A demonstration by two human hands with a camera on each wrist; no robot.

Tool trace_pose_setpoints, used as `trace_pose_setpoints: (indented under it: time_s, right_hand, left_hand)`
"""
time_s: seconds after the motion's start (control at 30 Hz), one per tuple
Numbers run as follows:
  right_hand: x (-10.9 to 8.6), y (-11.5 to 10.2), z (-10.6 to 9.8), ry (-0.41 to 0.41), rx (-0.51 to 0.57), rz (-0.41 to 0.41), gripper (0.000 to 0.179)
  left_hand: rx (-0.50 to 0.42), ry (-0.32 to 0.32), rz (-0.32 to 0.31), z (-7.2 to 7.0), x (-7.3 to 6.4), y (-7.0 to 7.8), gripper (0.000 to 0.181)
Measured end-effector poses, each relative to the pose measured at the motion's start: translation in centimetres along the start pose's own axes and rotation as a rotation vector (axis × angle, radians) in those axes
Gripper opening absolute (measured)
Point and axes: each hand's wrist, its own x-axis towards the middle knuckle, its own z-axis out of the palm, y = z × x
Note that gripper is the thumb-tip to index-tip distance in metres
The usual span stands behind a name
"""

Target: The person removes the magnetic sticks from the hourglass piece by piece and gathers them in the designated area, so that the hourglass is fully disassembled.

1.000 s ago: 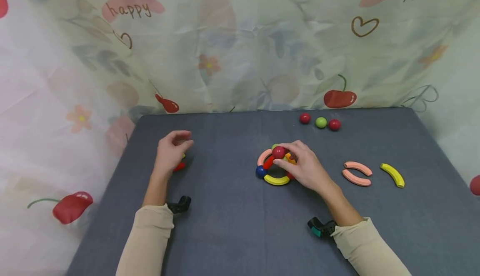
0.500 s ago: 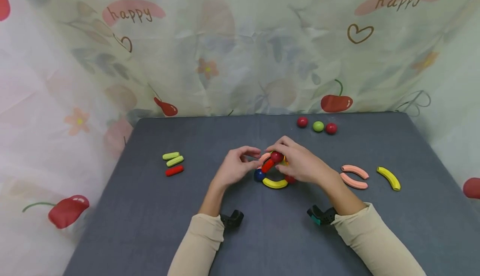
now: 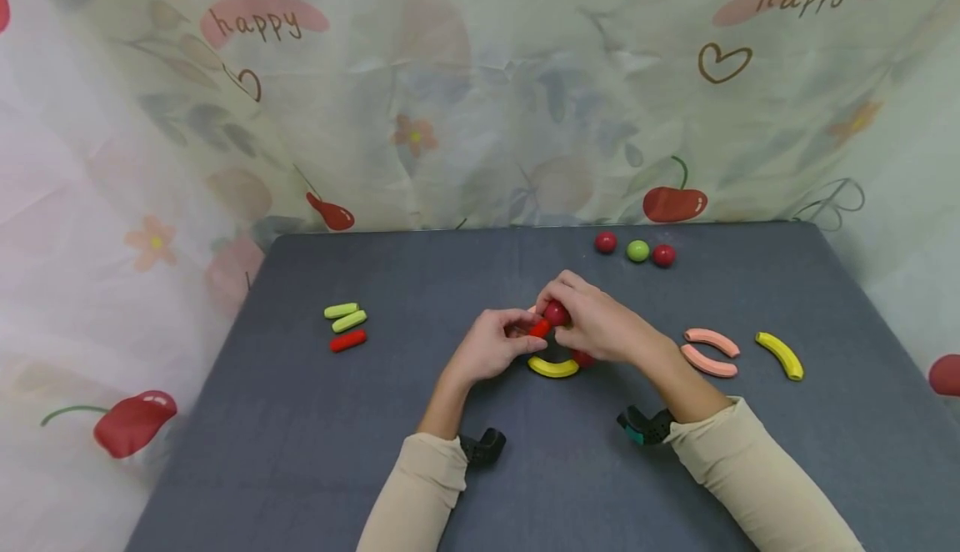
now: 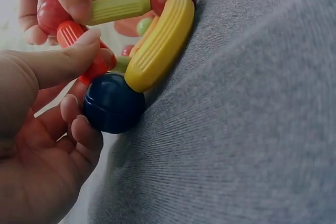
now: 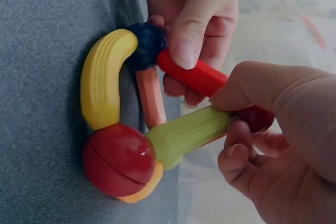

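Fingers [image 4: 59, 65] mid-frame: left hand [image 3: 491, 347] pinching ribbed red plastic rod [image 5: 199, 78], right hand [image 3: 602, 320] gripping glossy red ball [image 3: 557, 313], both angled inward.

At the left hand [image 3: 493, 345], the blue ball [image 4: 114, 103] seems of smooth, glossy plastic, the yellow stick [image 4: 161, 43] of ribbed plastic. Below this hand, the cloth [image 4: 236, 129] looks matt, woven.

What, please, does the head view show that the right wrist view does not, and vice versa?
Only the head view shows three loose balls, two loose pink curves, a loose yellow curve and loose short sticks. Only the right wrist view shows the blue ball and an assembled green stick. Both show the left hand pinching a red stick, the right hand gripping the upper red ball, and the assembled yellow curve.
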Motion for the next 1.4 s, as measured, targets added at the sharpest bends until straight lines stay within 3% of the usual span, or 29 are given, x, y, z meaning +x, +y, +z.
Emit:
trace_pose_setpoints:
  time_s: [0.33, 0.67, 0.77, 0.83, 0.9, 1.1, 1.23, 1.4]
  right_hand:
    - [-0.1, 1.7, 0.2, -0.025, 0.236, 0.035, 0.028]
    - [-0.2, 3.3, 0.2, -0.147, 0.633, 0.161, 0.029]
    - [-0.3, 3.5, -0.2, -0.141, 0.739, 0.225, 0.035]
    - [-0.4, 3.8, -0.7, -0.096, 0.764, 0.266, 0.040]
    - [-0.4, 4.0, -1.6, -0.022, 0.715, 0.292, 0.043]
    - [1.2, 5.6, -4.9, 0.174, 0.111, 0.328, 0.054]
    - [2.5, 8.1, -5.6, 0.159, -0.114, 0.426, 0.053]
    - [2.7, 10.6, -4.4, 0.103, -0.239, 0.485, 0.041]
  left_hand:
    - [0.034, -0.014, 0.015, 0.1, 0.1, 0.0, 0.036]
    - [0.046, -0.013, -0.008, 0.3, 0.1, 0.1, 0.036]
    - [0.053, -0.011, -0.014, 0.3, 0.0, 0.3, 0.035]
    - [0.055, -0.008, -0.023, 0.3, 0.0, 0.4, 0.035]
    - [0.054, -0.005, -0.028, 0.2, 0.0, 0.5, 0.035]
    - [0.070, 0.008, -0.067, -0.1, -0.1, 0.6, 0.037]
    - [0.130, 0.008, -0.085, -0.3, -0.2, 0.6, 0.036]
    - [0.147, 0.004, -0.087, -0.6, -0.6, 0.4, 0.034]
